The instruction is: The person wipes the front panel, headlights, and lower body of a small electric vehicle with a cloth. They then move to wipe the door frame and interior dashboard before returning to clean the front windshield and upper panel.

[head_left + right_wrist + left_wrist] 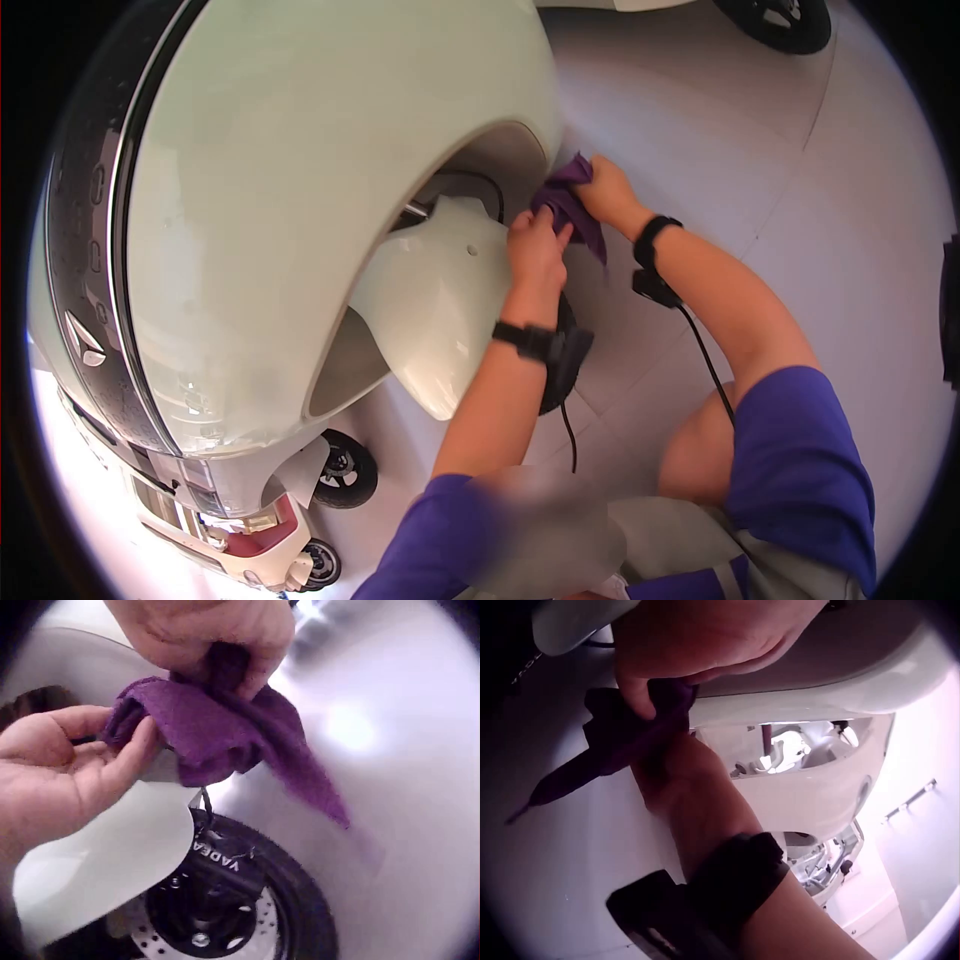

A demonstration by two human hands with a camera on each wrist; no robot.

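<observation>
— Both hands meet on one thing, as we see it: the purple cloth (pixel 572 200). Our right hand (pixel 605 190) has its fingers curled over the top of the cloth, bunching it in a closed pinch, clearest in the right wrist view (pixel 217 724).

— And our left hand (pixel 535 250)?

— We see its fingers nearly straight, laid against the left side of the cloth, with the thumb alongside; it presses rather than clamps. In the left wrist view the cloth (pixel 622 742) hangs as a dark strip between the two hands.

— Where does the cloth sit?

— We hold it at the upper edge of the pale front fender (pixel 435 300), just under the curve of the scooter's big pale body panel (pixel 300 180). A loose tail of it droops toward the floor.

— And our arms?

— Both forearms reach forward and up from blue sleeves, each with a black wrist strap. Below the cloth, the right wrist view shows the front tyre (pixel 292 900) and its brake disc (pixel 202 937).
</observation>
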